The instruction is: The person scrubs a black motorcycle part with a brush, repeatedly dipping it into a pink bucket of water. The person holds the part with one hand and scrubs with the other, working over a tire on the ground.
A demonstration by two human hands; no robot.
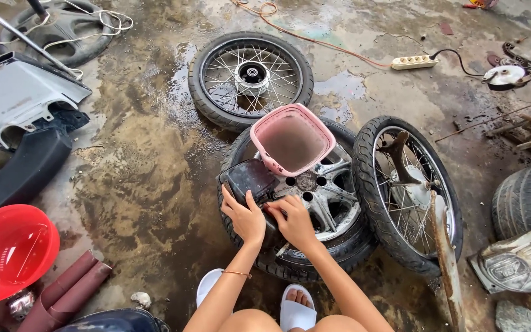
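**Black part being handled over a wheel on a wet workshop floor**

Black part [250, 178], a dark boxy plastic piece, is lying on the upper left of an alloy wheel [327, 203] that is resting flat on the stained concrete floor [136, 178]. From the head view, the person is crouching over it in white sandals [296, 310]. The left hand [245, 218] is pressing against the lower edge of the black part, fingers spread and curled onto it. The right hand [294, 222] is sitting just beside the left one, fingers bent down onto the same edge where the part is meeting the wheel's spokes; whether it is truly gripping or only touching, I cannot tell. The two hands are working close together, almost touching.

A pink basket [292, 140] is standing tilted on the far side of the same wheel, just behind the black part, its open mouth facing the camera. A spoked wheel [410, 193] is leaning against the alloy wheel's right side, and another spoked wheel [251, 79] is lying flat beyond them. A red bowl [8, 253] is sitting well apart at the lower left, and a white power strip [414, 61] with its cable is lying near the top right.
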